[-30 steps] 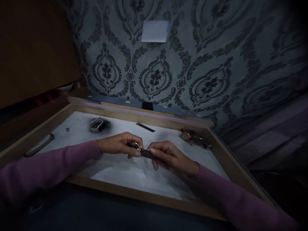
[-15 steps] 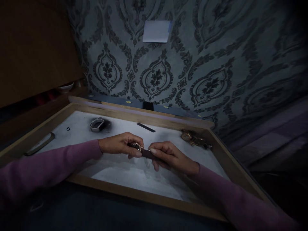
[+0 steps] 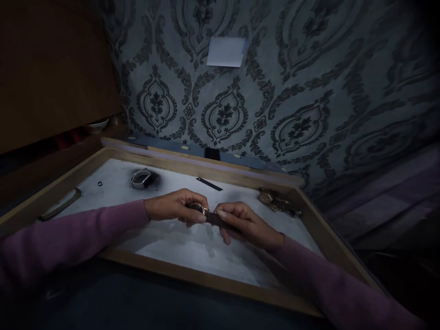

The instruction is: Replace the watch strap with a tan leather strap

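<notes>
Over the white-bottomed wooden tray (image 3: 165, 270), my left hand (image 3: 176, 205) is closed on a wristwatch (image 3: 198, 207), its round metal case pinched between thumb and fingers. A dark brown watch strap (image 3: 216, 219) runs from the case's right side into my right hand (image 3: 244, 223), whose thumb presses on top of it. Strap and case meet end to end; whether they are joined I cannot tell. Behind my hands lies a flat black strap piece (image 3: 209, 184) on the tray bottom.
At the tray's back left sits a grey looped watch (image 3: 140, 178), with a small black ring (image 3: 100, 184) and a curved olive band (image 3: 62, 205) farther left. Gold-coloured watches (image 3: 279, 201) lie in the right corner. A patterned wall with a white card (image 3: 226, 52) rises behind.
The camera view has shifted slightly. Both hands keep their hold, and the watch case has turned a little, showing less of its face.
</notes>
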Demonstrator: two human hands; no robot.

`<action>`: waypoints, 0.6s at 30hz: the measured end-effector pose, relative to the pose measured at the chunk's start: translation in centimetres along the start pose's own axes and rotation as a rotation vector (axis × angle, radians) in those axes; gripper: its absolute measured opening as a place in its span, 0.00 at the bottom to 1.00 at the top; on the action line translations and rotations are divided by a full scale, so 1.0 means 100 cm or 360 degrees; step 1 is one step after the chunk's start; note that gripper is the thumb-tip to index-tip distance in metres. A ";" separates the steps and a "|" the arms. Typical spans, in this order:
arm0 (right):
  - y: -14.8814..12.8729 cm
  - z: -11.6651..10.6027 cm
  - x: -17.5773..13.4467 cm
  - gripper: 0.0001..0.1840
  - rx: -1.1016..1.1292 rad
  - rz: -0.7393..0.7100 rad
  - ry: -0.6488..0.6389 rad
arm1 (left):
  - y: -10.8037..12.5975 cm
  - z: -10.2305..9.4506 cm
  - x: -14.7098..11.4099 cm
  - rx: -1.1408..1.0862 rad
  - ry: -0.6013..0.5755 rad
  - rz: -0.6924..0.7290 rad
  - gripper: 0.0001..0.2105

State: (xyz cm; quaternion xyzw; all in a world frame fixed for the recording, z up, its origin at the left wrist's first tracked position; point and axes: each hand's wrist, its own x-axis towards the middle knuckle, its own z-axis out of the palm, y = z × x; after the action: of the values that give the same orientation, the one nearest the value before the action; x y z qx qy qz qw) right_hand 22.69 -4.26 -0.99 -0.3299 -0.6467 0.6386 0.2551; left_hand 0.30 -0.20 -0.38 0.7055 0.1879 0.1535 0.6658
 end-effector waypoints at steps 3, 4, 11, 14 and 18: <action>-0.001 0.000 0.000 0.21 -0.0005 0.0006 0.0001 | 0.000 0.000 0.000 -0.0019 -0.0002 -0.0005 0.12; -0.001 0.000 0.000 0.21 -0.0009 0.0007 0.0000 | 0.000 0.000 0.000 -0.0019 -0.0001 -0.0006 0.12; -0.004 0.001 0.000 0.21 -0.0042 0.0023 0.0000 | 0.001 0.000 0.000 -0.0017 -0.0018 -0.0001 0.12; -0.005 0.001 -0.001 0.22 -0.0058 0.0033 -0.0015 | 0.001 0.000 0.000 0.0007 -0.0025 -0.0004 0.12; -0.008 0.002 -0.002 0.23 -0.0110 0.0044 -0.0008 | 0.000 -0.001 0.000 0.0030 -0.0027 -0.0009 0.12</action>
State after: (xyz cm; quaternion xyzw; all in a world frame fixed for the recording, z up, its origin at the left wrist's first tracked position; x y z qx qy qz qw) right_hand 22.61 -4.47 -0.22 -0.3459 -0.6645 0.6200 0.2332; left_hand 0.23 -0.13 -0.37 0.7126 0.1857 0.1437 0.6612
